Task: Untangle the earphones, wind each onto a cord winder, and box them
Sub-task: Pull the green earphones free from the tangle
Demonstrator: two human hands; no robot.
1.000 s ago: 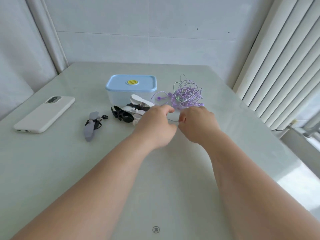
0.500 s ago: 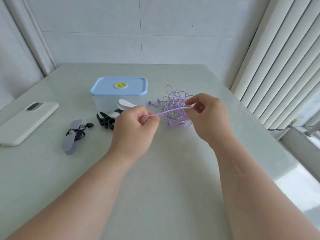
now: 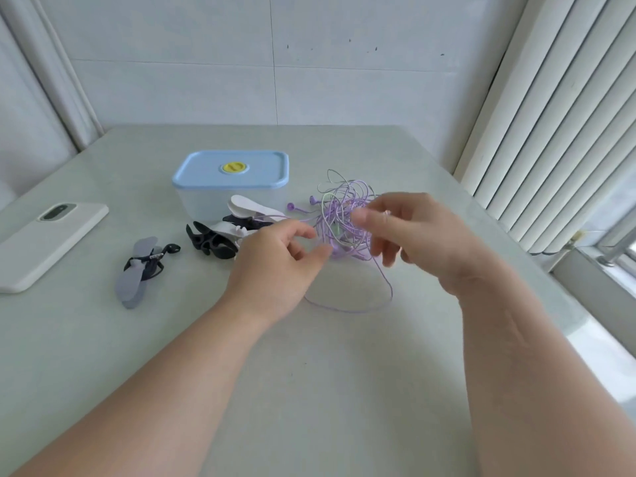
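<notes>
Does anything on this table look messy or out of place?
The purple earphone cords are a knotted heap right of the blue-lidded box, one loop trailing across the table. In front of the box, black and white cord winders lie piled crookedly. Nothing looks spilled or broken.

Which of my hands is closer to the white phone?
Left. The left hand lies right of the white phone; the right hand is farther right, by the purple earphones.
</notes>
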